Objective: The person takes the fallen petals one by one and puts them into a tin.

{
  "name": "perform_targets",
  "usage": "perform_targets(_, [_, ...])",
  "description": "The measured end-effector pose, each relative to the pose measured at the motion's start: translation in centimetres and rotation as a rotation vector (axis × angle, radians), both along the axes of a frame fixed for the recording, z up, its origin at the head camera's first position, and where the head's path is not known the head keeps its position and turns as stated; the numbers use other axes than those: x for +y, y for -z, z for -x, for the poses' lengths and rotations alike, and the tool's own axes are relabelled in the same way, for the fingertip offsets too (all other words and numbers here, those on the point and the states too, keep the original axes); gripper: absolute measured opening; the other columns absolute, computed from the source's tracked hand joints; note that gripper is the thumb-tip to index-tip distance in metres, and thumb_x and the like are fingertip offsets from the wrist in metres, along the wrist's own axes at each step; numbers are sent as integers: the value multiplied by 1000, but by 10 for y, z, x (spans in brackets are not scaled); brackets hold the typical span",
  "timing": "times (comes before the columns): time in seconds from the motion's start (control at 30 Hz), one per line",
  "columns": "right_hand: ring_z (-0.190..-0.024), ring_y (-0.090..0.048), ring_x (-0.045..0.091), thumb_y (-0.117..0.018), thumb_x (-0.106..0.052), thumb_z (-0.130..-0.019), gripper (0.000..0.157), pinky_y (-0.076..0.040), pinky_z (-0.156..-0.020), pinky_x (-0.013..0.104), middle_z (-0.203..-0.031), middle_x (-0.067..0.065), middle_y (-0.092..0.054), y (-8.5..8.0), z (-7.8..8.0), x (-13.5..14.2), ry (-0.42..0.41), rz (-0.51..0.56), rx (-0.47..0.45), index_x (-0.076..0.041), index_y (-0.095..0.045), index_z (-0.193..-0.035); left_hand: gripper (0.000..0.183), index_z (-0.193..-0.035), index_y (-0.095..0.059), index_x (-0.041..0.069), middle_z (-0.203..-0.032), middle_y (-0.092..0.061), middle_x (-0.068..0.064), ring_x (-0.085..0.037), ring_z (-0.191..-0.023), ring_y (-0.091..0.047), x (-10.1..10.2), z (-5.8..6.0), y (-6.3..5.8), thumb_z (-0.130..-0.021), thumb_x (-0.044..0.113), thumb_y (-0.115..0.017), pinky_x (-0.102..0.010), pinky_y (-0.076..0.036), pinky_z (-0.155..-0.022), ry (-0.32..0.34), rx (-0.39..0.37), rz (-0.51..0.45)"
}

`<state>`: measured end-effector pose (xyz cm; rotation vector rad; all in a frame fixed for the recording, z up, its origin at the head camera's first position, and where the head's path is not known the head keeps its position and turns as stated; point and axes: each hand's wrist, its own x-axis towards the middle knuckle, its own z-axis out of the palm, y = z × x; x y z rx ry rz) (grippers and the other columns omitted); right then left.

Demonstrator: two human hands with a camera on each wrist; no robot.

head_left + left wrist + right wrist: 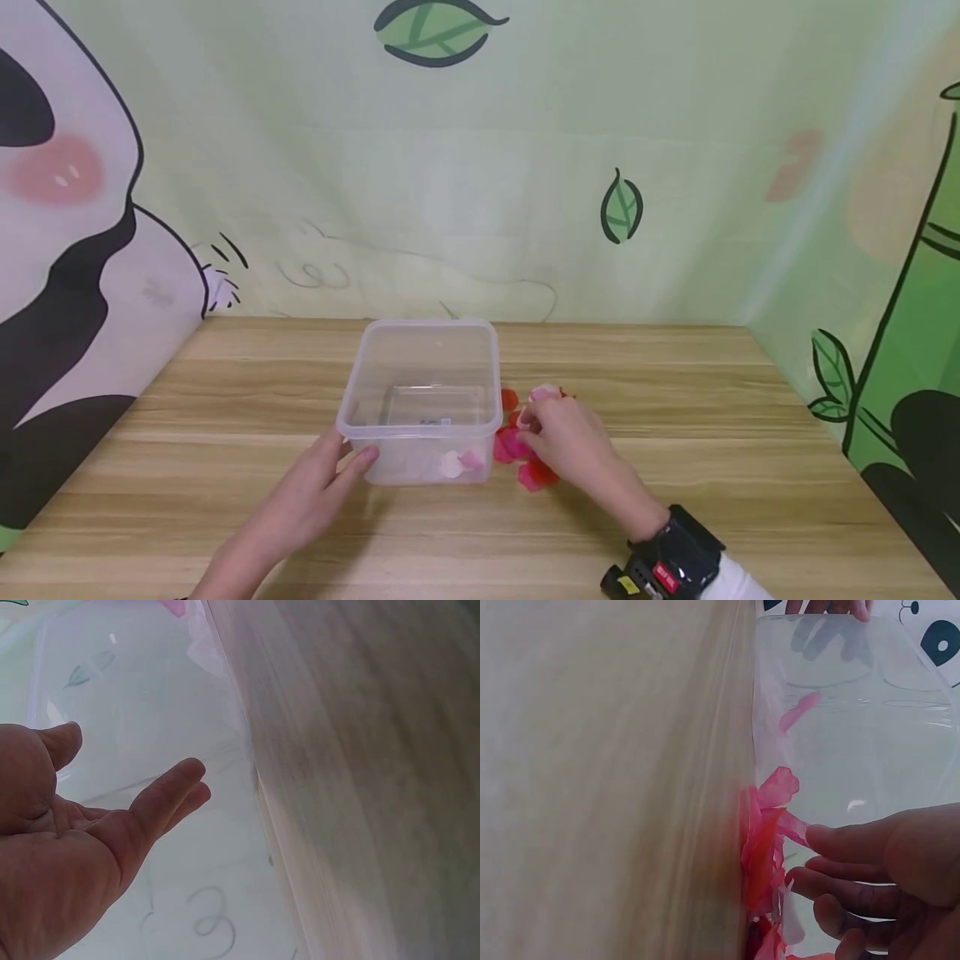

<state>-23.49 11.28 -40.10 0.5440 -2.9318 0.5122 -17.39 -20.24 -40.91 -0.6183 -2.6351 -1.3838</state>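
A clear plastic container point(420, 457) stands on the table, with white and pink petals point(461, 462) inside near its front right corner. My left hand point(311, 492) rests against its left side, thumb by the front corner; the left wrist view shows those fingers point(171, 796) mostly straight. Right of the container lies a loose heap of red, pink and white petals point(510, 446). Over this heap is my right hand point(566, 437), fingers bent downward. In the right wrist view its thumb tip meets a pink petal point(791, 825), with a gap between thumb and index finger.
The wood-grain table point(637, 367) runs back to a green printed cloth point(540, 167) with leaves and a panda. A black wrist device point(675, 554) is strapped to my right wrist.
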Motion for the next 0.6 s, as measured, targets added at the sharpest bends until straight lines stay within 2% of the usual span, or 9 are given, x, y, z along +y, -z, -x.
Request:
perform_targets(0.37, [-69, -56, 9, -82, -15, -82, 7, -46, -58, 17, -78, -8, -62, -3, -2, 0, -14, 16, -6, -16, -76, -87, 53, -152, -28, 21, -142, -44, -6, -33, -129, -47, 0, -1, 0, -104, 18, -52, -43, -46, -97, 4, -9, -6])
perform_targets(0.6, [-66, -54, 8, -78, -11, -84, 11, -45, -54, 15, -76, -10, -59, -11, -5, 3, 8, 97, 24, -18, -70, -84, 54, -152, -27, 21, -144, -42, -7, -33, -130, -46, 1, -1, 0, -105, 16, -51, -44, -45, -97, 12, -7, -8])
